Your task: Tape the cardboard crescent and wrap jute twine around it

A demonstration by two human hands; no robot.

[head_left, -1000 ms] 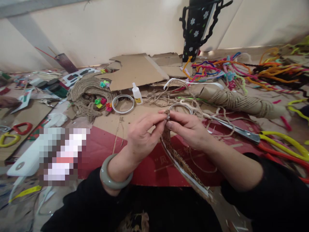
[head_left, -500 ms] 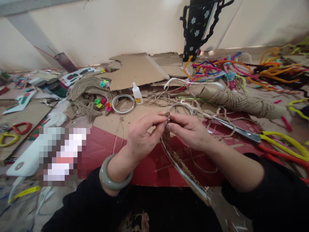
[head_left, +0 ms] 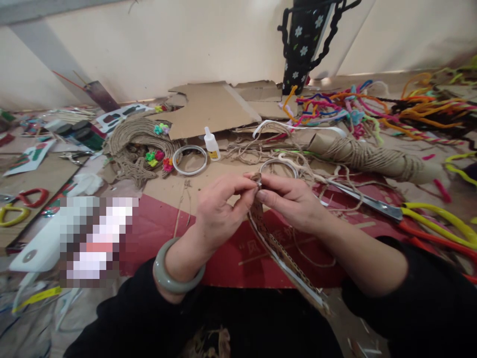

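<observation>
- Over the glossy red printed board [head_left: 223, 266], both bare hands meet at the upper end of a narrow, curved brown cardboard strip with a white band along it [head_left: 286, 267]; its free end slants down toward the person's lap.
- The left hand [head_left: 223, 204], with a pale green bangle [head_left: 179, 287] at the wrist, pinches that end narrowly between thumb and fingers.
- The right hand [head_left: 292, 196] pinches from the other side, fingertips close against the left's. From where I stand, they hide exactly what sits between them.
- Compared with a second ago, the hands have barely shifted, but the strip's hanging length has turned a little and shows less of its inner face. I take that as small, fine work at the pinched end.
- Off at the far left, a co-worker's hand has gone from the edge, and a white paper with red and green shapes [head_left: 30, 158] lies there; that seems not to touch the handwork.
- Beyond the hands stand a small white plastic bottle with a yellow label [head_left: 212, 146] and, beside it, a pale round ring [head_left: 190, 173]. Large scissors with yellow and red handles [head_left: 385, 210] lie near the right forearm.
</observation>
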